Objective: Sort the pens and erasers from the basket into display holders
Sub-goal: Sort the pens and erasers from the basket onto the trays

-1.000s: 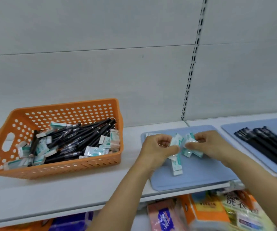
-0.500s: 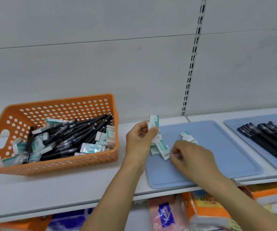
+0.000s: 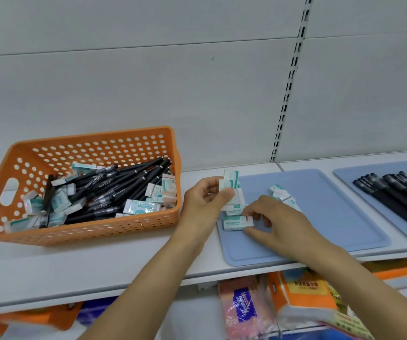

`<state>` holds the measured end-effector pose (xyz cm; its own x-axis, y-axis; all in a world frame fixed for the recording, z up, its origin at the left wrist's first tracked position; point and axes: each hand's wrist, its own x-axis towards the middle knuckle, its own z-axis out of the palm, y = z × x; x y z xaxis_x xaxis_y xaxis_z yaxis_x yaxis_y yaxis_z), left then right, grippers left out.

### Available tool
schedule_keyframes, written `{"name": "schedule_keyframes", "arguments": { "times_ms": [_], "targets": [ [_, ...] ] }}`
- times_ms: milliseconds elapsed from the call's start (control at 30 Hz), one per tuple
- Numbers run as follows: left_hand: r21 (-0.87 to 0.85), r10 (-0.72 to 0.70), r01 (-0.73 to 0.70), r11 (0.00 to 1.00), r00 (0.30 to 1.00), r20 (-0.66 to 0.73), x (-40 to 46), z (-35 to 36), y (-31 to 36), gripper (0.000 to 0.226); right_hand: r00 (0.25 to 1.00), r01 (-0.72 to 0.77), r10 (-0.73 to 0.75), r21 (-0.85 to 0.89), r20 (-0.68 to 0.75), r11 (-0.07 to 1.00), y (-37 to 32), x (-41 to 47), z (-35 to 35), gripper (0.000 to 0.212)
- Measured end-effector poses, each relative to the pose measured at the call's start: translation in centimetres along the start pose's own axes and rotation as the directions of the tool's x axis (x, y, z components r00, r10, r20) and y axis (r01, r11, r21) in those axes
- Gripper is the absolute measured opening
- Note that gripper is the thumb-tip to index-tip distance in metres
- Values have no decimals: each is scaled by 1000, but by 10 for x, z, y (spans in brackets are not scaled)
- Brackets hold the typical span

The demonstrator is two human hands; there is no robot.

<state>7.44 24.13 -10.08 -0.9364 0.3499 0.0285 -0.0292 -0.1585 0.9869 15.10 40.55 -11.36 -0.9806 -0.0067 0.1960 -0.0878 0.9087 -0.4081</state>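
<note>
Head view: left hand [image 3: 203, 200] pinches white-and-teal wrapped erasers [image 3: 230, 185].

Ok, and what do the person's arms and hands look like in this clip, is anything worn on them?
Both forearms are bare as far as the frame shows: no sleeves, gloves, watch or bracelets in view. No rings show on the left hand or the right hand. The fingernails that show look short and unpainted. Both arms enter from the bottom edge, so anything worn higher up is out of view.
</note>
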Motion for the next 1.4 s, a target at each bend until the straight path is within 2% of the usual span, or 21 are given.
{"name": "schedule_keyframes", "arguments": {
  "times_ms": [67, 100, 133, 200, 233, 267, 333, 400, 500, 533, 567, 667, 733, 833, 967, 1067, 1133, 1233, 1300, 1367, 1400],
  "targets": [
    [-26, -4, 4, 1000, 1000, -1, -3, 3, -1, 20, 998, -50, 49, -22, -27, 999, -1, 4, 2, 33],
    [-26, -7, 7, 1000, 1000, -6, -5, 4, -1, 21, 993, -81, 84, 34, -78, 996, -2, 6, 2, 33],
    [-11, -10, 10, 1000, 1000, -8, -7, 4, -1, 20, 983, -109, 133, 179, -127, 978, -4, 7, 0, 32],
    [65, -16, 13, 998, 999, 33, -12, 4, -1, 16, 965, -110, 225, 575, -133, 811, -10, 9, -8, 26],
    [118, -21, 12, 993, 997, 81, -15, 3, -2, 14, 968, -92, 227, 689, -107, 719, -12, 9, -12, 20],
    [177, -24, 1, 984, 992, 128, -17, 3, -1, 11, 973, -82, 211, 725, -88, 684, -12, 8, -13, 16],
    [320, 13, -65, 945, 987, 161, -23, 4, -2, 10, 978, -96, 195, 679, -71, 728, -10, 5, -12, 17],
    [507, 109, -167, 845, 984, 144, -29, 4, -2, 8, 961, -168, 269, 628, -69, 760, -3, 0, -11, 17],
    [789, 234, -358, 500, 932, 275, -36, 4, -7, 12, 940, -284, 342, 536, -9, 795, 9, -8, -11, 9],
    [823, 227, -400, 403, 915, 333, -39, 3, -10, 17, 946, -300, 325, 442, 20, 845, 11, -11, -14, 7],
    [832, 208, -420, 362, 907, 367, -41, 2, -12, 22, 957, -287, 287, 337, 53, 897, 12, -14, -16, 13],
    [795, 162, -447, 410, 894, 418, -45, -9, -17, 29, 972, -211, 195, 127, 128, 969, 13, -22, -24, 26],
    [783, 145, -452, 427, 889, 434, -44, -15, -19, 29, 972, -202, 193, 53, 137, 978, 15, -26, -31, 23],
    [814, 189, -407, 413, 913, 361, -36, -12, -19, 25, 963, -190, 185, 8, 197, 982, 18, -30, -40, 18],
    [821, 150, -315, 476, 949, 277, -23, -9, -15, 21, 952, -178, 152, 77, 266, 981, 13, -30, -45, 20],
    [781, 215, -344, 522, 939, 269, -16, -13, -12, 16, 957, -165, 108, 197, 268, 967, 0, -29, -34, 24],
    [772, 227, -408, 487, 913, 340, -14, -13, -14, 35, 974, -163, 115, 258, 193, 952, -3, -27, -27, 21],
    [813, 58, -451, 367, 884, 464, -11, -9, -20, 74, 963, -208, 235, 192, -129, 959, 12, -16, -30, 16],
    [854, -25, -416, 311, 895, 445, -1, -4, -24, 83, 905, -352, 352, 46, -240, 935, 23, -5, -32, 39],
    [889, -78, -336, 310, 923, 376, 11, 5, -27, 80, 872, -480, 465, -84, -150, 873, 29, 3, -25, 70],
    [903, -102, -298, 310, 934, 344, 17, 8, -29, 78, 871, -491, 478, -162, -115, 856, 30, 6, -19, 77]
  ]
}}
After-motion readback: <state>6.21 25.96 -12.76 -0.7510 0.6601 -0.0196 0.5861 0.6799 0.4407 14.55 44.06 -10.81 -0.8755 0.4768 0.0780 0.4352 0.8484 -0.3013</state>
